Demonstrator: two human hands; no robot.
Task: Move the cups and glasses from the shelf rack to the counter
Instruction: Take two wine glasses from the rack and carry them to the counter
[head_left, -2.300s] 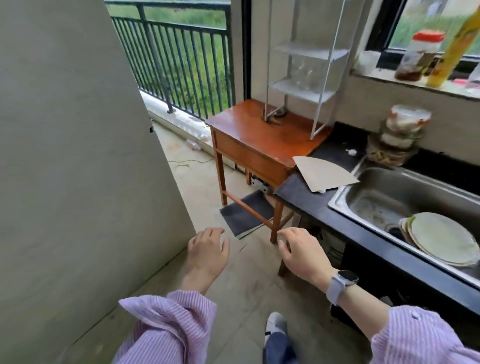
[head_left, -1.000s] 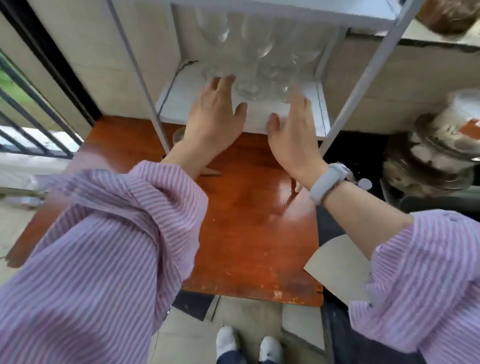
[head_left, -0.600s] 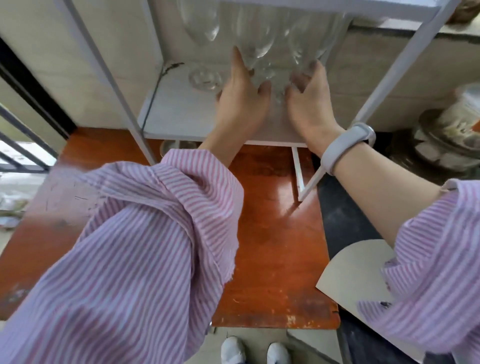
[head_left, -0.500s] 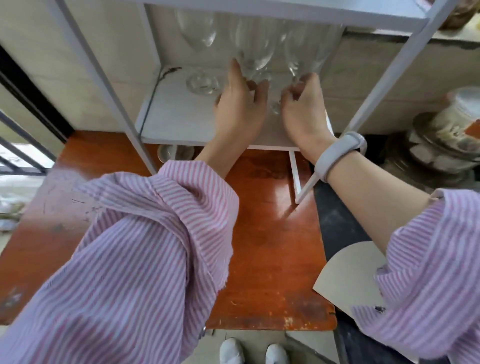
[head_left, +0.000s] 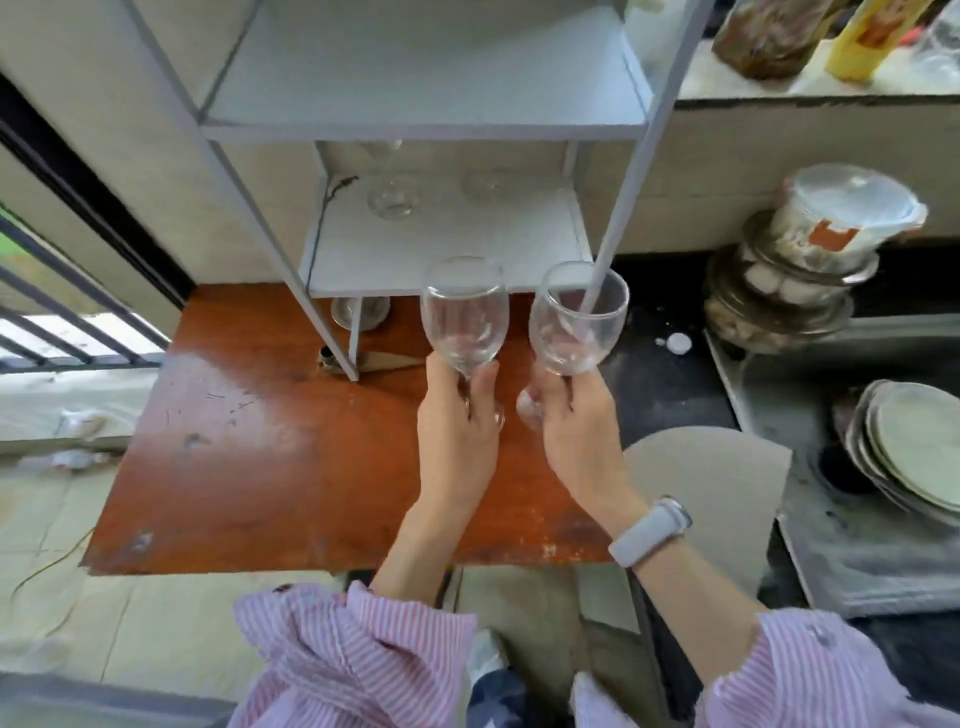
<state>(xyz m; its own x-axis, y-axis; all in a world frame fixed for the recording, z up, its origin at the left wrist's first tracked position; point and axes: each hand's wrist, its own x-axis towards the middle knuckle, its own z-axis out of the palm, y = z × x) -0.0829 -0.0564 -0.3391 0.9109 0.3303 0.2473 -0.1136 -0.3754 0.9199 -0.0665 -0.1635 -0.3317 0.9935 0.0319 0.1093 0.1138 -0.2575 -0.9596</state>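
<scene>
Two hands (head_left: 457, 431) (head_left: 576, 426), each round a wine-glass stem (head_left: 464, 317) (head_left: 576, 325).

Shelf edge hides the bowls of two rear glasses (head_left: 390, 200)

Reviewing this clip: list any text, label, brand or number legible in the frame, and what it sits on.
No text can be read.
Yellow packet on the window ledge: orange printed patch, too blurred to read.
Lidded plastic container by the sink: orange-and-white label, no legible characters.
Dark jar on the ledge: no label visible.
Wristband: no display showing.
</scene>
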